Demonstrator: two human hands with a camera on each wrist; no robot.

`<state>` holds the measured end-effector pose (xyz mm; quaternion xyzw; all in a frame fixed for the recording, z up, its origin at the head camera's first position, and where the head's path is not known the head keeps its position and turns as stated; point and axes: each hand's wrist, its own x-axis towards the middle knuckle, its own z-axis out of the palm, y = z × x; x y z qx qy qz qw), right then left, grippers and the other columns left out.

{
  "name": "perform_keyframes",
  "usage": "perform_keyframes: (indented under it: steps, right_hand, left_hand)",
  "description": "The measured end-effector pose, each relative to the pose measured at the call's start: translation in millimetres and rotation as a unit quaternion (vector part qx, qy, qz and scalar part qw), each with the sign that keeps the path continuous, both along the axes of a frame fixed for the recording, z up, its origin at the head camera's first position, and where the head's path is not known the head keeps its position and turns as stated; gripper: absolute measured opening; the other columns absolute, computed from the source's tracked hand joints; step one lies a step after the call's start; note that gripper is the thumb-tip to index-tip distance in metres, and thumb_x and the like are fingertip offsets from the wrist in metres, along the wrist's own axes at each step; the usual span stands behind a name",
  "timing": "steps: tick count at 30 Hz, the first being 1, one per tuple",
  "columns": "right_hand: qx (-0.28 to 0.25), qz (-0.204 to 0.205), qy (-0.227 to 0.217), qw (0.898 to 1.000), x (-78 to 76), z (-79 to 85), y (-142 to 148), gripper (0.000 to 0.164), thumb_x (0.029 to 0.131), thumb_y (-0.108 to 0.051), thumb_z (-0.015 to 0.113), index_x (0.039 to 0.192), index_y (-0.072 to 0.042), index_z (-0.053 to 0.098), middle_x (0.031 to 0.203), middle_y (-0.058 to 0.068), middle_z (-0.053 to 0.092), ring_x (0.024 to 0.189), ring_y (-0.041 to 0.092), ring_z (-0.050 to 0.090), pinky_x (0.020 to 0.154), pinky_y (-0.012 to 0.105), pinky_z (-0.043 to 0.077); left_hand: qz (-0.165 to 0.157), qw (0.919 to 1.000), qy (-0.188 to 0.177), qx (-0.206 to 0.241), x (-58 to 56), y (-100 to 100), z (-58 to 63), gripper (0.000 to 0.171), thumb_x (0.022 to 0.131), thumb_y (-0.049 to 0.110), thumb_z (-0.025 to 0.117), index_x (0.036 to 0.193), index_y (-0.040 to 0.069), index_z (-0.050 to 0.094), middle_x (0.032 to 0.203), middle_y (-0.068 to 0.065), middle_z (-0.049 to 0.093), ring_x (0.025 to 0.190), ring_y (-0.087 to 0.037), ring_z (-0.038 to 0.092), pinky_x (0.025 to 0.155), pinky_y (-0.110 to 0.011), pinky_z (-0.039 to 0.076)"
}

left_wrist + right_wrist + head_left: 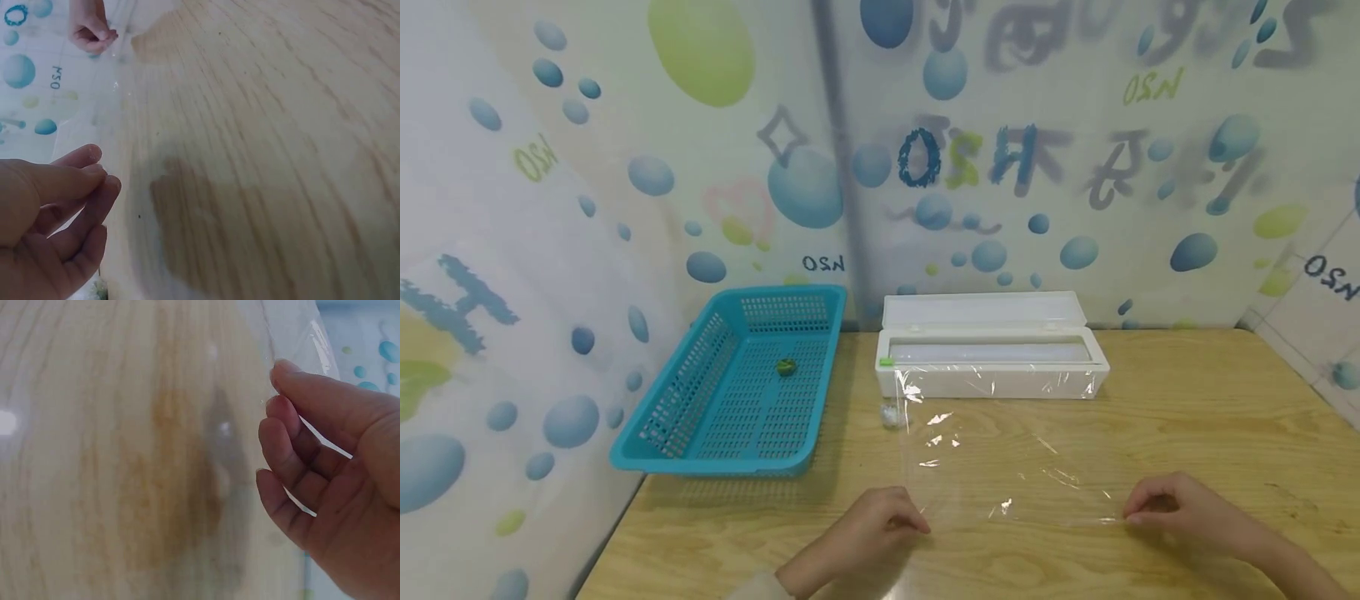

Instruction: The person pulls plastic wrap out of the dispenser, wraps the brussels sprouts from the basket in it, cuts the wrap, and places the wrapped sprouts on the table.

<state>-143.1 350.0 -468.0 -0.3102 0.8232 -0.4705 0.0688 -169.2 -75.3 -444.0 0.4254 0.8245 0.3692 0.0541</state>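
A clear sheet of cling film [1000,467] stretches toward me from a white film dispenser [985,383] with its lid raised. My left hand [883,521] pinches the film's near left corner between thumb and fingertips. The near right corner is pinched by my right hand [1183,508]. In the left wrist view, the left hand [56,219] has its thumb against the fingertips. The right wrist view has the right hand [337,444] with thumb and index finger together at the film's edge. A film roll [992,352] lies inside the dispenser.
A blue plastic basket [718,467] stands at the left with a small green item [786,367] in it. A small whitish lump [891,414] sits just before the dispenser's left end. The wooden table [1210,400] meets a patterned wall [1037,167] at the back.
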Motion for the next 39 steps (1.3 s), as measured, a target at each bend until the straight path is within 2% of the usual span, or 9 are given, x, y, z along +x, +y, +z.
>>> perform_keyframes:
  steps: [10,13,18,24,29,32,35,39]
  right_hand:
    - [0.028,-0.031,0.012,0.999,-0.7,-13.8,-6.2,0.01,0.079,0.002,0.067,0.081,-0.008,0.068,0.08,-0.011,0.064,0.072,-0.002,0.055,0.056,0.02,0.046]
    - [0.037,-0.042,-0.002,0.998,-0.2,-13.0,-9.2,0.007,0.08,-0.002,0.067,0.08,-0.009,0.068,0.079,-0.013,0.063,0.068,-0.003,0.052,0.052,0.021,0.045]
    - [0.049,-0.058,-0.032,0.997,0.4,-11.2,-12.4,0.004,0.082,-0.006,0.067,0.08,-0.009,0.068,0.075,-0.014,0.061,0.063,-0.003,0.048,0.049,0.022,0.042]
    - [0.054,-0.069,-0.043,0.995,0.1,-12.3,-13.0,0.005,0.081,-0.006,0.068,0.078,-0.009,0.065,0.07,-0.012,0.058,0.059,0.0,0.049,0.047,0.022,0.042]
    - [0.058,-0.071,-0.045,0.995,-0.5,-12.6,-12.8,0.007,0.08,-0.008,0.069,0.077,-0.006,0.063,0.069,-0.013,0.057,0.06,-0.001,0.049,0.048,0.022,0.042]
    - [0.057,-0.071,-0.053,0.994,-0.7,-12.5,-12.4,0.008,0.08,-0.01,0.07,0.077,-0.006,0.063,0.069,-0.014,0.056,0.06,-0.001,0.049,0.048,0.022,0.041]
    - [0.054,-0.068,-0.061,0.994,-0.7,-12.7,-11.7,0.006,0.08,-0.009,0.069,0.078,-0.007,0.064,0.069,-0.014,0.055,0.06,-0.001,0.048,0.048,0.022,0.041]
    - [0.045,-0.063,-0.067,0.995,-0.1,-13.6,-10.6,0.005,0.08,-0.007,0.068,0.079,-0.007,0.064,0.07,-0.014,0.055,0.06,-0.001,0.048,0.048,0.022,0.041]
  left_hand:
    - [0.024,0.9983,-0.036,-0.04,-1.9,-1.8,-5.5,0.013,0.076,-0.002,0.069,0.079,0.01,0.073,0.073,0.009,0.062,0.072,0.003,0.053,0.069,-0.013,0.044]
    - [0.024,0.9979,-0.043,-0.042,-2.6,-2.6,-5.0,0.014,0.075,-0.003,0.068,0.079,0.009,0.073,0.074,0.008,0.063,0.072,0.003,0.053,0.07,-0.014,0.045]
    - [0.027,0.9979,-0.033,-0.048,-2.6,-4.1,-7.1,0.013,0.074,-0.001,0.07,0.077,0.011,0.073,0.073,0.01,0.061,0.071,0.004,0.05,0.067,-0.014,0.044]
    - [0.033,0.9979,-0.033,-0.046,-3.0,-7.2,-11.1,0.016,0.072,-0.003,0.071,0.078,0.011,0.072,0.075,0.012,0.06,0.072,0.004,0.05,0.069,-0.015,0.044]
    - [0.018,0.9964,-0.069,-0.047,-1.2,-13.0,-10.8,0.016,0.072,-0.004,0.07,0.078,0.011,0.071,0.075,0.013,0.059,0.072,0.004,0.05,0.067,-0.015,0.045]
    - [0.006,0.9943,-0.095,-0.049,0.1,-19.0,-6.4,0.014,0.073,-0.002,0.07,0.08,0.01,0.07,0.077,0.013,0.058,0.071,0.003,0.051,0.065,-0.015,0.046]
    - [-0.002,0.9918,-0.121,-0.043,-1.8,-25.2,3.3,0.013,0.074,-0.002,0.07,0.083,0.007,0.068,0.079,0.008,0.061,0.071,0.002,0.054,0.065,-0.016,0.047]
    - [0.013,0.9895,-0.135,-0.049,-10.7,-32.4,26.7,0.011,0.077,0.001,0.069,0.086,0.006,0.068,0.081,0.006,0.062,0.073,0.0,0.055,0.067,-0.018,0.047]
